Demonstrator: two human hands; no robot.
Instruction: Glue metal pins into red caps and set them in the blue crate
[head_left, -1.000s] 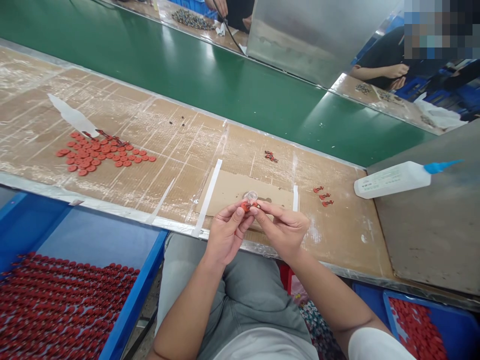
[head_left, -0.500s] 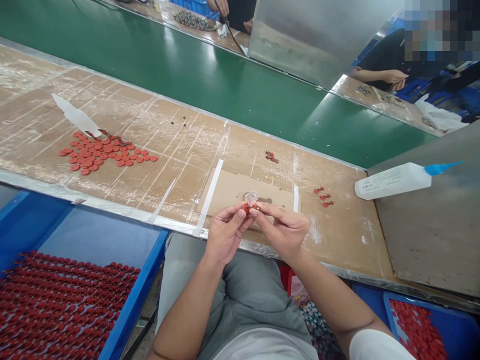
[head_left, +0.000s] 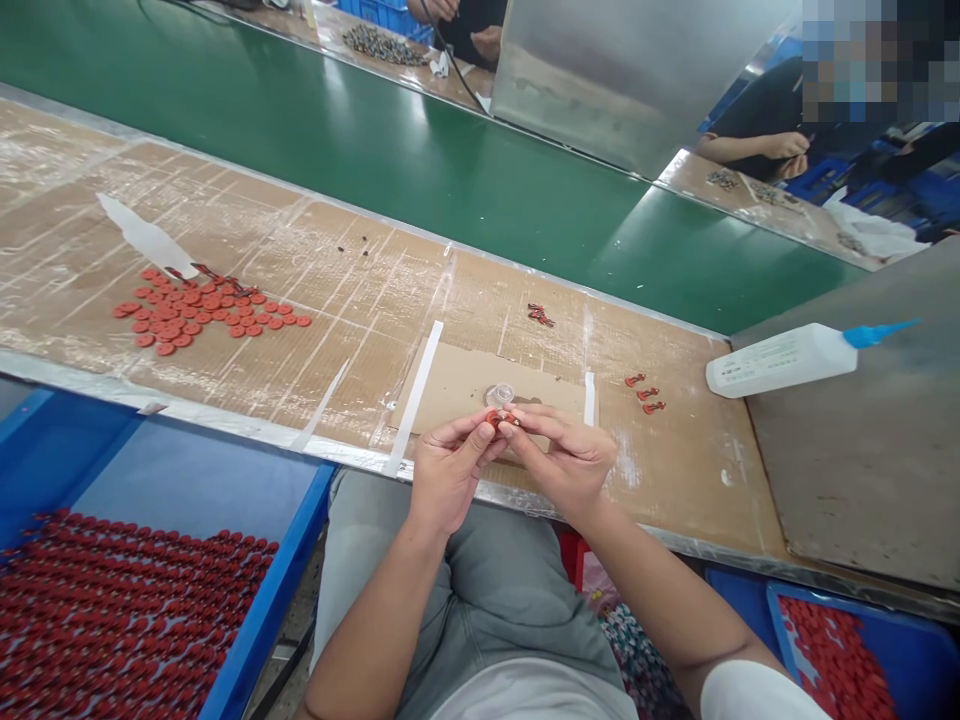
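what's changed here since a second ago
Very little. The left hand and right hand still pinch the small red piece; nothing was taken or let go. The view shifts slightly, and a co-worker's hand across the green strip seems to show more. The clear cup, red discs, three red pieces and bottle stay where they were.

left hand (head_left: 448,470) and right hand (head_left: 566,458) pinching small red part (head_left: 493,419), red discs (head_left: 174,318) leftward

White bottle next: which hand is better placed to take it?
Likely the right hand: it is nearer the white bottle than the left hand. Both have fingertips on the small red piece, so the right would have to let go first.
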